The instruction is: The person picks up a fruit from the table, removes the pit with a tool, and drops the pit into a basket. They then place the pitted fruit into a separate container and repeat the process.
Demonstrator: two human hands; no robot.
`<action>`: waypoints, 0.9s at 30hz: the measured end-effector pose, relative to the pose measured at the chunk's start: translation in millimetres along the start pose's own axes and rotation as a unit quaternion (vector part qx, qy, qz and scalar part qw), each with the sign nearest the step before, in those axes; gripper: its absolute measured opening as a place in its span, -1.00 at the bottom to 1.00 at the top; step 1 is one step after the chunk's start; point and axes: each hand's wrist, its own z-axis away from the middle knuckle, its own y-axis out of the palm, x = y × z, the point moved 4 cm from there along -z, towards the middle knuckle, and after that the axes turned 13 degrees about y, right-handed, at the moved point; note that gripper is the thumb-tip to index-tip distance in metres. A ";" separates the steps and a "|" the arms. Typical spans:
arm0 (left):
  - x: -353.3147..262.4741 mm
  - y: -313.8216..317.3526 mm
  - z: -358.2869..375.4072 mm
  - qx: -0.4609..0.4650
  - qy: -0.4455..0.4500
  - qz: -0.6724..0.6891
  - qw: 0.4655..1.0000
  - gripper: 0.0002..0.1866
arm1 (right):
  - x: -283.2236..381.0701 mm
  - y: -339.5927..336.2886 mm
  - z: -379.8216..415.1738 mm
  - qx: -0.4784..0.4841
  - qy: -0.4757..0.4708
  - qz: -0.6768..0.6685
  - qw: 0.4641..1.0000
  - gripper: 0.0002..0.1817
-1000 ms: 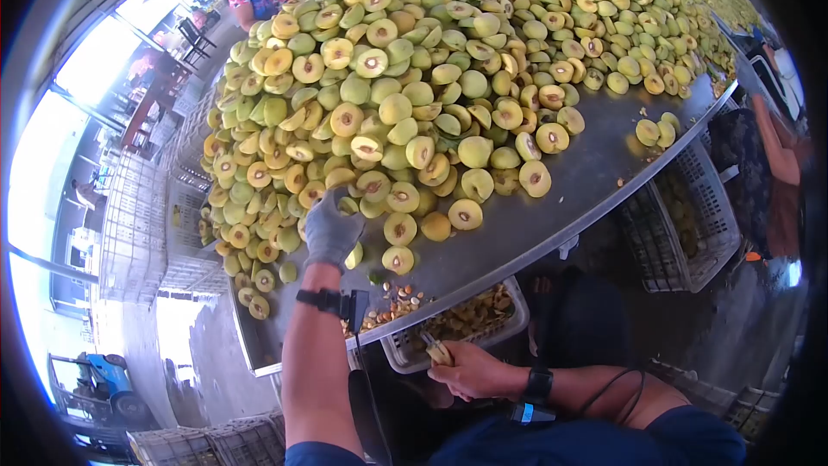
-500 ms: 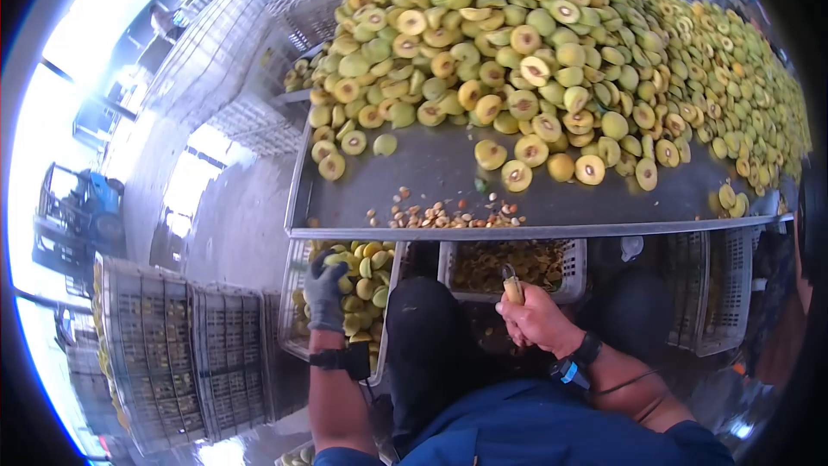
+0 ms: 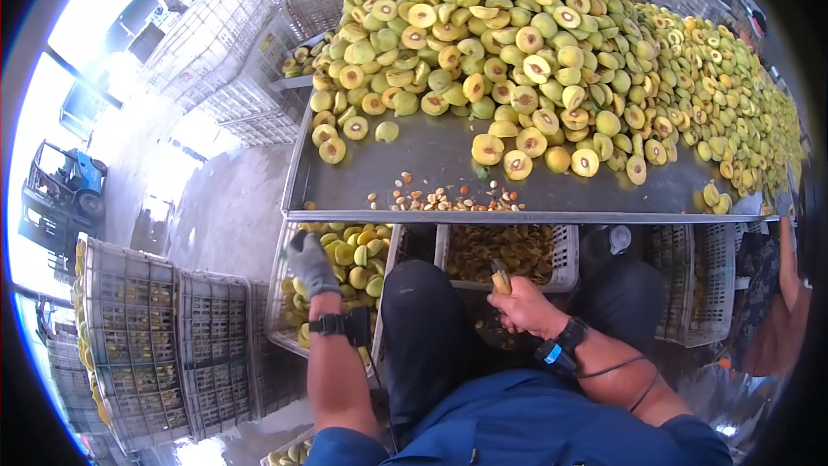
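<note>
My left hand (image 3: 314, 266), in a grey glove, is over a white crate (image 3: 278, 328) of yellow-green fruit halves (image 3: 358, 257) at the left below the table edge. Its fingers look loosely apart, with nothing visible in them. My bare right hand (image 3: 528, 307) is closed around a short wooden-handled tool (image 3: 500, 280) with a small metal tip. The tool points up, near a second crate (image 3: 565, 263) holding brownish scraps (image 3: 500, 250). Beyond both hands, a large heap of halved fruit (image 3: 483, 60) covers much of the metal table (image 3: 414, 164).
Small kernels or pits (image 3: 457, 200) lie along the table's front rim. Stacked crates (image 3: 138, 345) stand at the left, more crates (image 3: 699, 285) at the right. A blue forklift (image 3: 73, 181) is parked far left. Another person's arm (image 3: 787, 263) shows at the right edge.
My left hand has shifted slightly left and up over the fruit crate. My right hand still grips the tool, a little lower in the overall view. The camera view has shifted slightly.
</note>
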 end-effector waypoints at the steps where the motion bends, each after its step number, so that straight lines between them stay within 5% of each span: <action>1: -13.3 -5.1 3.2 -0.031 -0.004 0.049 0.998 -0.77 | 0.5 -1.1 1.2 0.000 -0.001 0.001 1.000 -0.77; 6: -103.4 25.3 15.0 0.044 0.050 0.203 0.977 -0.76 | 3.0 1.0 6.9 0.015 -0.022 0.013 1.000 -0.81; 9: -160.5 80.8 27.2 0.189 0.119 0.167 0.960 -0.75 | 5.8 -4.2 7.7 0.021 -0.093 0.008 0.995 -0.85; 12: -211.5 153.1 58.3 0.355 0.241 -0.005 0.903 -0.64 | 9.4 -12.0 17.6 0.010 -0.072 -0.005 0.997 -0.82; 15: -229.8 228.9 101.5 0.449 0.393 -0.172 0.784 -0.47 | 11.0 -21.6 17.3 0.012 -0.077 -0.006 0.997 -0.79; 18: -195.7 290.0 130.5 0.479 0.398 -0.196 0.758 -0.43 | 22.1 -34.6 27.1 -0.021 -0.115 0.001 0.993 -0.75; 21: -163.8 313.7 133.0 0.552 0.280 -0.190 0.762 -0.42 | 26.6 -46.2 30.4 -0.098 -0.195 0.057 0.974 -0.70; 22: -128.7 322.3 123.3 0.569 0.151 -0.108 0.801 -0.51 | 28.2 -50.8 31.3 -0.115 -0.203 0.069 0.970 -0.69; 27: -200.6 252.4 160.2 0.539 0.007 0.045 0.841 -0.72 | 49.8 -68.0 43.4 -0.176 -0.275 0.059 0.943 -0.68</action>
